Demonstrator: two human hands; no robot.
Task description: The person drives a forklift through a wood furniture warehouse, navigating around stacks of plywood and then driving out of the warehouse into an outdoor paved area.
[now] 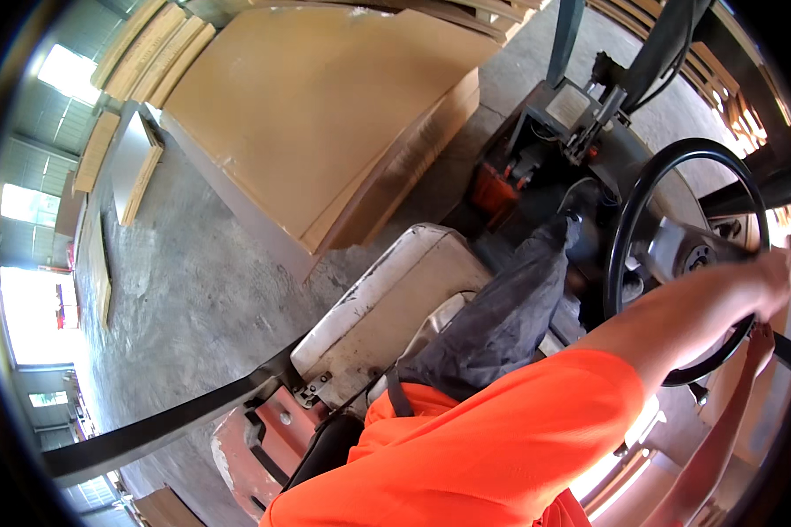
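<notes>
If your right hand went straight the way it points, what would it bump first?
Probably the left hand, just above the right hand in the picture, near the steering wheel, though depth between them is hard to tell.

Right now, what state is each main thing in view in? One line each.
Steering wheel: uncovered rim on the left, partly hidden by the left forearm
Left hand: blurred, near the wheel's right side, grip unclear
Right hand: near the wheel's lower right, grip unclear
Brown board stack: lying flat, edges uneven
Cream panel: scuffed
Faded red panel: paint worn
Grey trouser leg: creased
</notes>
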